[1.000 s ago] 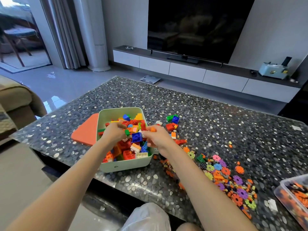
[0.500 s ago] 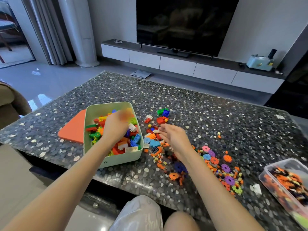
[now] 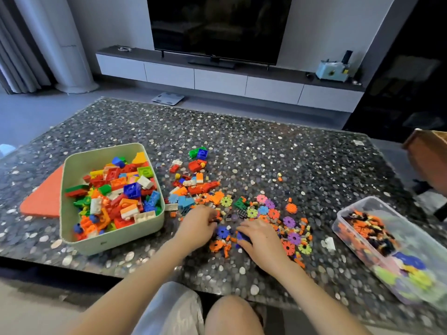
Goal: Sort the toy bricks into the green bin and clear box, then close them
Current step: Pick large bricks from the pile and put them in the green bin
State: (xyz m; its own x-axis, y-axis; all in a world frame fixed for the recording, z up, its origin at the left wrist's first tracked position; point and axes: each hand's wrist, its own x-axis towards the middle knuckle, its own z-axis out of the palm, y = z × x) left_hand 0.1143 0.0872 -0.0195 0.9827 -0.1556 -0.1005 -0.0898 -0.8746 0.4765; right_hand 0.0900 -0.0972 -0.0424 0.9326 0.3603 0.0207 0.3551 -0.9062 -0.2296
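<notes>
Pebbled surface (image 3: 278,151) before a dark TV (image 3: 217,27), green bin (image 3: 108,243) and clear box (image 3: 373,203) open, left hand (image 3: 197,226) and right hand (image 3: 262,238) in the loose bricks (image 3: 263,210), fingers' grip unclear.

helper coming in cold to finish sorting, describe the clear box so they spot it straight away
Start at the dark pebble-patterned table and go to its right end, near edge. The clear box lies there, angled and open. Unlike the opaque green bin at the left, full of blocky bricks, it is see-through and holds flower-shaped pieces.
</notes>
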